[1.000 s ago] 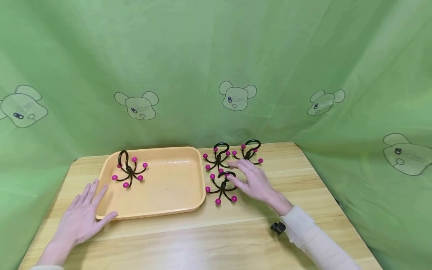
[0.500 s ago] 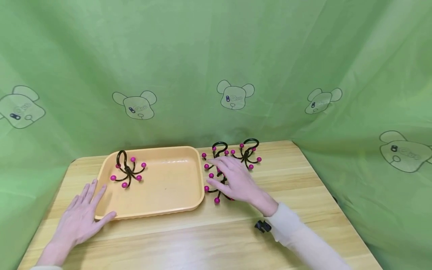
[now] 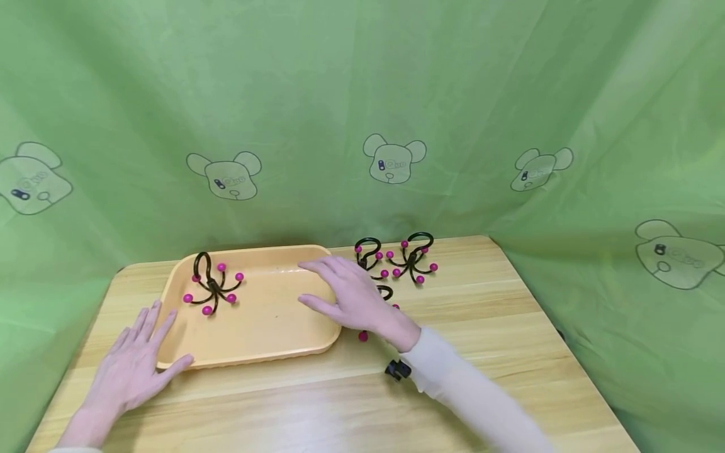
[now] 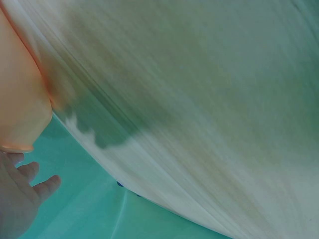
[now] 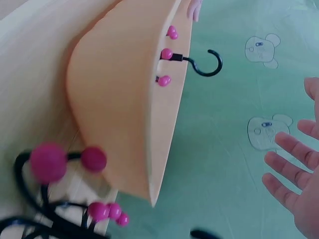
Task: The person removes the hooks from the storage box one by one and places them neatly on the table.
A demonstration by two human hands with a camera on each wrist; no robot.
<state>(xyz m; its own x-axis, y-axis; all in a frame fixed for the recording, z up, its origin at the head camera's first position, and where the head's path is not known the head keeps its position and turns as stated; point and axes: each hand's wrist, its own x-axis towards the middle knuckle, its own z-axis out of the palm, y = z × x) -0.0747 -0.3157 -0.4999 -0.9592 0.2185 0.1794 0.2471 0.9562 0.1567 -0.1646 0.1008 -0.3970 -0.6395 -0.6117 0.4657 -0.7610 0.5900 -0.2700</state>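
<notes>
A pale orange tray [image 3: 266, 358] lies on the left of the table, with one black multi-arm hook [image 3: 212, 286] with pink ball tips inside it. My left hand [image 3: 133, 365] rests at the tray's left rim, fingers spread straight and thumb along the near corner. Over the tray's right end is my right hand [image 3: 357, 296], its fingers extended and nothing between them; the right wrist view shows the same spread hand [image 5: 294, 174]. Beside the tray stand a back-right hook [image 3: 411, 259], a hook [image 3: 368, 245] partly behind my hand, and a nearer hook [image 3: 385, 291] mostly hidden under it.
The wooden table [image 3: 481, 377] ends at a green curtain [image 3: 311, 113] printed with mouse-like faces, hanging behind and at the sides. A small black clip-like piece [image 3: 398, 370] sits at my right sleeve [image 3: 453, 371].
My right hand has swept left from above the hooks to over the tray's right end. The left hand stays at the rim, and the hooks have kept their places.
</notes>
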